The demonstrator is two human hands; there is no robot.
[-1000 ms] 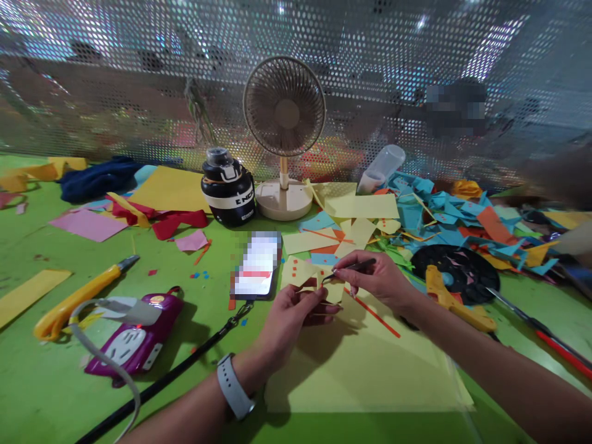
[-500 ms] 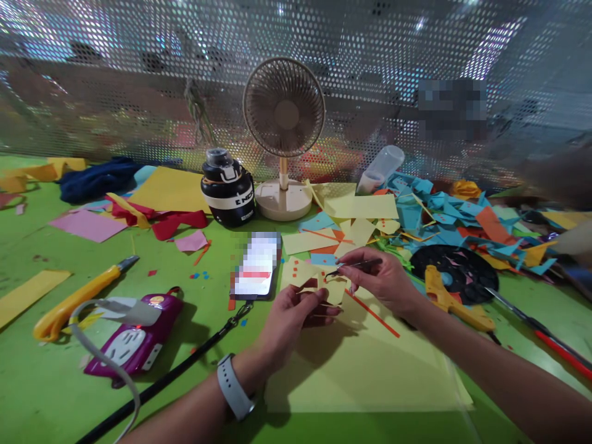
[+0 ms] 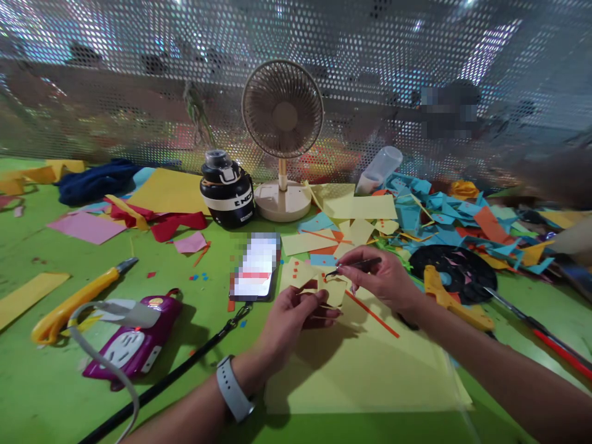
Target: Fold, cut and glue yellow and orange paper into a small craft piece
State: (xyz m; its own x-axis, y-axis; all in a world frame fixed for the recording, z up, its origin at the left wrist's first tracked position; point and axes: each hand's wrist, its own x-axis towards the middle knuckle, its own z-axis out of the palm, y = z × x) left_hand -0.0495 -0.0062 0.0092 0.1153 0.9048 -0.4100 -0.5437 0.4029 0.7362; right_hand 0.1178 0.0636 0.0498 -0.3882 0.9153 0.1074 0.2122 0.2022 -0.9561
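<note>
Between its thumb and fingers, my left hand (image 3: 300,311) pinches a small pale yellow paper piece (image 3: 333,292). My right hand (image 3: 377,277) grips dark tweezers (image 3: 358,265), whose tips touch or hover just over the upper left of that piece, by a tiny orange bit. Under both hands lies a large pale yellow sheet (image 3: 370,382). A thin orange strip (image 3: 374,316) rests on it, slanting down to the right. Just behind my left hand, another pale yellow paper (image 3: 289,271) carries several small orange squares.
A phone (image 3: 256,268), a black bottle (image 3: 226,191) and a fan (image 3: 283,117) stand or lie beyond my hands. At left are a yellow-handled cutter (image 3: 78,302) and a purple power strip (image 3: 134,339). Blue paper scraps (image 3: 416,197), a black round tray (image 3: 481,271) and a yellow tool (image 3: 457,305) lie right.
The camera view has shifted very slightly. The held paper piece appears tilted a little more toward the camera; both hands keep their grips.
</note>
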